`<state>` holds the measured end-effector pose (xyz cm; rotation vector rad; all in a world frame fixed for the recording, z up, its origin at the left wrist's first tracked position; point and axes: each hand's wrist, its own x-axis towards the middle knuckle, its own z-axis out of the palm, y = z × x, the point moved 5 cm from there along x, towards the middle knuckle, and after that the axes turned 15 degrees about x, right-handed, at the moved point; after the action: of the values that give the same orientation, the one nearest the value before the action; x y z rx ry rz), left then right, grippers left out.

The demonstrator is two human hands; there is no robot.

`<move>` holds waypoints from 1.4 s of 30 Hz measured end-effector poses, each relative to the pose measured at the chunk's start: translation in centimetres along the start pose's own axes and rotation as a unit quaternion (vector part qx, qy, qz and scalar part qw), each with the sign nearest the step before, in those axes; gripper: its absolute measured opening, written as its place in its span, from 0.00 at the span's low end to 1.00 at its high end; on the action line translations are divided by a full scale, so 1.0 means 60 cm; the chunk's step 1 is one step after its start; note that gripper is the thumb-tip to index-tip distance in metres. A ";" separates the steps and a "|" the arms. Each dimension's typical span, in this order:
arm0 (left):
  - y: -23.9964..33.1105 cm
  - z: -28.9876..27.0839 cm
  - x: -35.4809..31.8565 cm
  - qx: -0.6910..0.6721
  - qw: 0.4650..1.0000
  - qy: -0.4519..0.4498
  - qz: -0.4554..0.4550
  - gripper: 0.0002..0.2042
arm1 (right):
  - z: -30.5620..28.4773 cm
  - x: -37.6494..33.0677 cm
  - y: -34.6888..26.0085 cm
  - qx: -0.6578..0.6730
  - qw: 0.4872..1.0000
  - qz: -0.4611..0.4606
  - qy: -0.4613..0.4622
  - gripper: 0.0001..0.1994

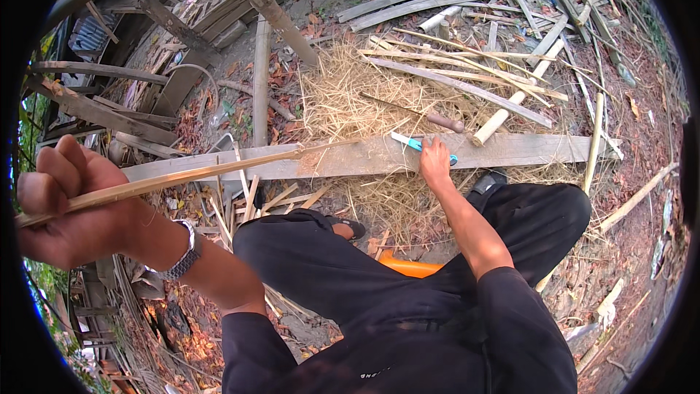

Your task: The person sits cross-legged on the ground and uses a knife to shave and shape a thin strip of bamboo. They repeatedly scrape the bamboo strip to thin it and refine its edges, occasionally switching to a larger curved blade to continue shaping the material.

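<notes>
Left hand (69, 208) fisted around one end of a long thin split bamboo strip (197, 174), held up close to the camera; strip runs away to the right, its far tip over the long grey weathered wooden plank (525, 149) that lies crosswise on the ground and serves as the bench. Metal-link wristwatch (182, 252) on that wrist. Right hand (435, 160) stretched forward, resting on the plank, fingers curled over a blue-handled knife (419, 144) lying there; grip looks partial, can't tell if it's actually clamped or just touching. Just beyond the knife, a dark wooden-handled tool (445, 122) lies in a heap of pale dry straw and shavings (350, 91). Past that, a scatter of split bamboo slats and poles (467, 76) on bare earth with dead leaves. Progress, judging by layout only: one strip is in hand, plenty of shavings and cut slats already lying around, plenty of uncut poles left too, so somewhere mid-job; strip's finish not readable at this distance. Person sits with black-trousered legs (328, 263) spread, an orange object (408, 268) between them mostly hidden under the legs, kind unclear. Knife blade partly covered by right hand. Near end of the strip cut off at the left rim; fisheye bends edges, corners black
</notes>
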<state>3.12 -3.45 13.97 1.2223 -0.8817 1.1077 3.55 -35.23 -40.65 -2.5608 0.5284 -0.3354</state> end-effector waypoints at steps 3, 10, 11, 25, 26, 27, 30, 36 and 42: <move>-0.017 -0.049 0.023 -0.033 0.999 -0.028 -0.019 0.15 | 0.009 0.016 0.045 -0.036 0.999 -0.013 -0.007 0.14; 0.008 -0.061 0.007 0.097 0.993 0.071 0.020 0.12 | -0.026 0.172 0.046 -0.078 0.995 -0.040 0.048 0.19; 0.015 -0.082 0.018 0.077 0.997 0.025 0.019 0.11 | -0.005 0.196 0.055 -0.112 0.993 -0.008 -0.031 0.19; -0.007 -0.030 0.016 0.136 0.991 0.006 -0.009 0.17 | -0.178 0.095 -0.071 0.514 0.723 0.268 -0.375 0.15; -0.012 0.005 0.009 0.187 0.982 0.038 -0.002 0.22 | -0.203 0.072 -0.072 0.596 0.672 0.256 -0.358 0.14; -0.017 -0.010 0.013 0.163 0.986 0.036 -0.022 0.19 | -0.238 0.039 -0.078 0.590 0.673 0.261 -0.363 0.14; -0.029 -0.004 0.003 0.194 0.976 0.092 -0.020 0.16 | -0.306 -0.029 -0.076 0.260 0.939 0.144 -0.173 0.13; -0.023 0.010 0.015 0.157 0.987 0.000 0.024 0.13 | -0.419 -0.113 -0.236 0.567 0.806 0.107 -0.132 0.10; 0.031 0.068 -0.020 0.217 0.970 0.076 0.077 0.14 | -0.446 -0.176 -0.385 0.739 0.648 -0.050 -0.174 0.10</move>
<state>1.20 -7.67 13.99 1.4167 -0.6422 1.5564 -7.68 -23.55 -7.51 -0.9489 -0.1162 -0.1503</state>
